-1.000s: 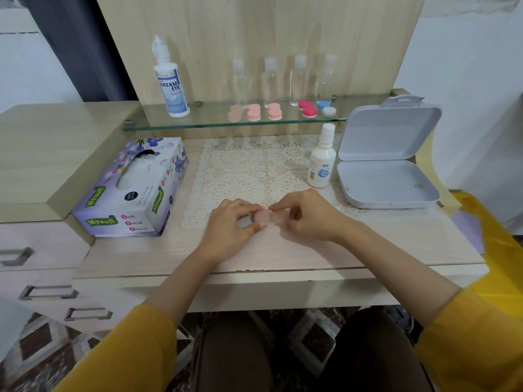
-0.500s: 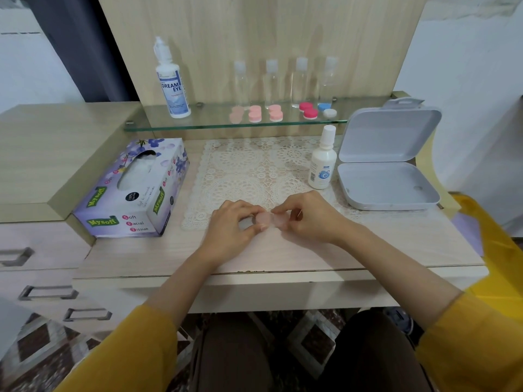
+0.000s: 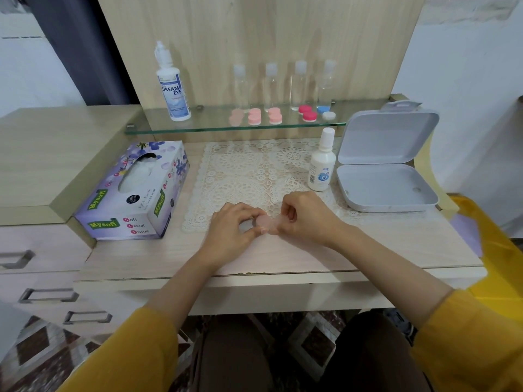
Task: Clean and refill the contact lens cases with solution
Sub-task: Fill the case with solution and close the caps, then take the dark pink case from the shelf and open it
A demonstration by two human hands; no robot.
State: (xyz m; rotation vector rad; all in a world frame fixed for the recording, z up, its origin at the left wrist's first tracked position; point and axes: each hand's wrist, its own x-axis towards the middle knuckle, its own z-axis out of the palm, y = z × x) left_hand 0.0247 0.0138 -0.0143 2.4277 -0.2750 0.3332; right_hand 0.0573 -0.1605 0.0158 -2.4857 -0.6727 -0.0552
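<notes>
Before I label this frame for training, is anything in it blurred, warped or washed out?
Head view: wide-angle distortion splays the sides of the wooden back panel; the pink lens case pinched between left hand and right hand looks soft; the yellow object at the right edge is smeared; lighting is even.

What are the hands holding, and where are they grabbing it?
A pale pink contact lens case. The left hand pinches its left end, the right hand its right end.

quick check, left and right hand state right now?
Left hand: holding the pink lens case, fingers curled round its left end.
Right hand: holding the same case, pinching its right end.
</notes>
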